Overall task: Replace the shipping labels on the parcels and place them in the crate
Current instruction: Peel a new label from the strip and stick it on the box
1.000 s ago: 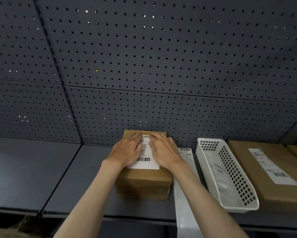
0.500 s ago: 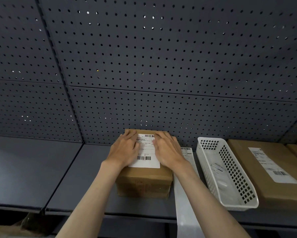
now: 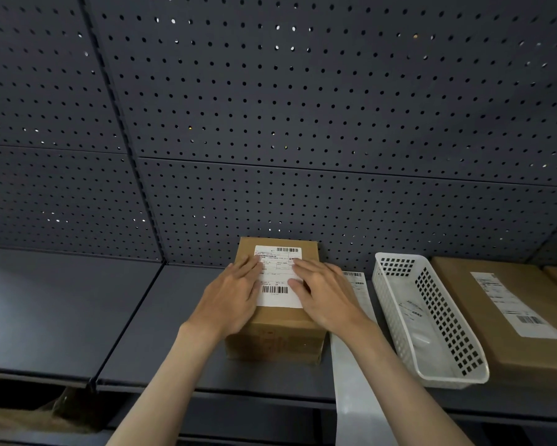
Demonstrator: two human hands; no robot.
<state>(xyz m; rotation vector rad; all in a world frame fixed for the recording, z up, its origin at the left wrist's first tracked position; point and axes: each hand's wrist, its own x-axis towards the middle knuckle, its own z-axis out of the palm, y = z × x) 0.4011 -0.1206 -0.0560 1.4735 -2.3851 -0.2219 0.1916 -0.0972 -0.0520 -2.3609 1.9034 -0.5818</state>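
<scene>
A small brown cardboard parcel [image 3: 278, 336] stands on the dark shelf [image 3: 77, 317] against the pegboard wall. A white shipping label [image 3: 278, 278] with barcodes lies flat on its top. My left hand [image 3: 230, 297] rests flat on the label's left edge with straight fingers. My right hand [image 3: 323, 294] lies flat on the label's right edge, fingers extended. Between the hands the middle of the label shows. A white perforated plastic crate [image 3: 431, 320] stands to the right of the parcel.
A strip of label backing with a printed label [image 3: 356, 333] lies between parcel and crate and hangs over the shelf's front edge. A larger labelled cardboard parcel [image 3: 512, 310] lies right of the crate. The perforated back wall [image 3: 270, 123] rises behind.
Both hands have slid apart and toward me along the label, uncovering its top barcode and middle. The parcel has stayed in place.
</scene>
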